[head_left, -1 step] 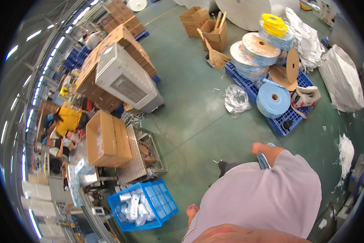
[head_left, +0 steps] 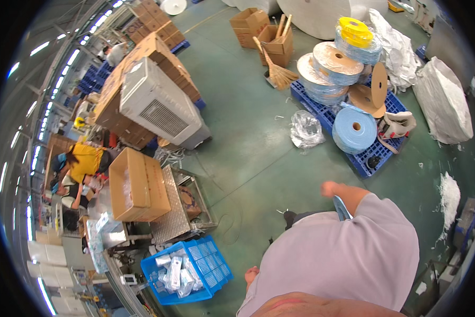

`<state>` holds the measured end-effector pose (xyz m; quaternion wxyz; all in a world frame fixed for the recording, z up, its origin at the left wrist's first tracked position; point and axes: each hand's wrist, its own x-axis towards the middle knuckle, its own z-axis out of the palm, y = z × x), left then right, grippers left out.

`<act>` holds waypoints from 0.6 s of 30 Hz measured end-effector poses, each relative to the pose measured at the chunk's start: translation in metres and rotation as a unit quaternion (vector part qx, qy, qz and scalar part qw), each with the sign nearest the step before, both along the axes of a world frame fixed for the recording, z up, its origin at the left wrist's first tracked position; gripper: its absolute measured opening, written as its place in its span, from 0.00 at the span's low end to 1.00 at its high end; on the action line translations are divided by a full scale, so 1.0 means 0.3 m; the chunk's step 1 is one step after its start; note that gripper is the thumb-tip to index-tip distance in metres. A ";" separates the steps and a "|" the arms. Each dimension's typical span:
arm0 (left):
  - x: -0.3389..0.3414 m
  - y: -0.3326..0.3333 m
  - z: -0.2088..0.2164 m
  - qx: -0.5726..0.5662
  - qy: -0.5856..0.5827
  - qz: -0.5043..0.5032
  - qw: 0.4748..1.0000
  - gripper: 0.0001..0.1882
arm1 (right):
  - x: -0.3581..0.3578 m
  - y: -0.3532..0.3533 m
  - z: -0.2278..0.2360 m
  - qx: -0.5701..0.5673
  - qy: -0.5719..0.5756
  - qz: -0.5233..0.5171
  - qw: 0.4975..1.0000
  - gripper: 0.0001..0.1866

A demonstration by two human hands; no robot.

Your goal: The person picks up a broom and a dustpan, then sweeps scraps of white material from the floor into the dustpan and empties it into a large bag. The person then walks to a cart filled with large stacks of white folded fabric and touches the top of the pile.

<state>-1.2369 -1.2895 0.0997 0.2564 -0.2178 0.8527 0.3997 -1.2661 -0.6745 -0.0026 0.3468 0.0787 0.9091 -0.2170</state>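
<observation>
My right hand (head_left: 330, 189) is out in front of my body at the right, its fingers looking curled in and blurred. A light blue thing (head_left: 343, 207) shows beside that wrist, partly behind the forearm; what it is and whether the hand grips it I cannot make out. Low at my left side hangs my left hand (head_left: 251, 274), mostly behind my grey shirt (head_left: 337, 248), its fingers too small to read. Nearest to it stands a blue plastic crate (head_left: 216, 264) holding several white and clear plastic-wrapped packs (head_left: 179, 274).
Ahead right, a blue pallet (head_left: 361, 166) carries blue-and-white rolls (head_left: 354, 131). Crumpled clear plastic (head_left: 306, 129) and a broom (head_left: 279, 76) lie on the floor. A grey air cooler (head_left: 163, 105) and a metal cart (head_left: 168, 206) with a cardboard box (head_left: 139, 185) stand left; people (head_left: 87, 161) work beyond.
The surroundings have shifted slightly left in view. My right hand has swung a little left and up, and less of the light blue thing shows around the forearm.
</observation>
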 end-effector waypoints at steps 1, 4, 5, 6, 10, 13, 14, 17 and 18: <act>-0.048 0.021 -0.025 -0.013 -0.010 -0.053 0.998 0.04 | -0.147 0.007 0.089 -0.008 0.021 -0.036 0.999 0.21; -0.297 0.062 -0.073 -0.058 -0.023 -0.160 0.985 0.04 | -0.500 0.061 0.300 -0.053 0.128 -0.090 0.986 0.23; -0.393 0.069 -0.082 -0.072 -0.027 -0.186 0.980 0.04 | -0.608 0.079 0.355 -0.072 0.162 -0.113 0.978 0.23; -0.486 0.073 -0.093 -0.086 -0.029 -0.208 0.974 0.04 | -0.693 0.089 0.396 -0.084 0.166 -0.138 0.973 0.23; -0.951 0.096 -0.135 -0.131 -0.012 -0.308 0.942 0.05 | -0.935 0.155 0.401 -0.060 0.162 -0.182 0.968 0.22; -1.359 0.111 -0.147 -0.178 0.074 -0.469 0.862 0.06 | -0.967 0.214 0.279 -0.014 0.090 -0.225 0.970 0.19; -1.509 0.101 -0.130 -0.205 0.125 -0.532 0.812 0.06 | -0.989 0.217 0.260 -0.001 0.018 -0.227 0.974 0.16; -1.976 0.302 -0.139 -0.006 0.148 -0.446 0.883 0.06 | -0.756 0.309 0.113 0.124 -0.132 -0.247 0.952 0.20; -2.116 0.350 -0.117 0.066 0.080 -0.317 0.943 0.07 | -0.781 0.314 0.127 0.042 -0.178 -0.294 0.938 0.20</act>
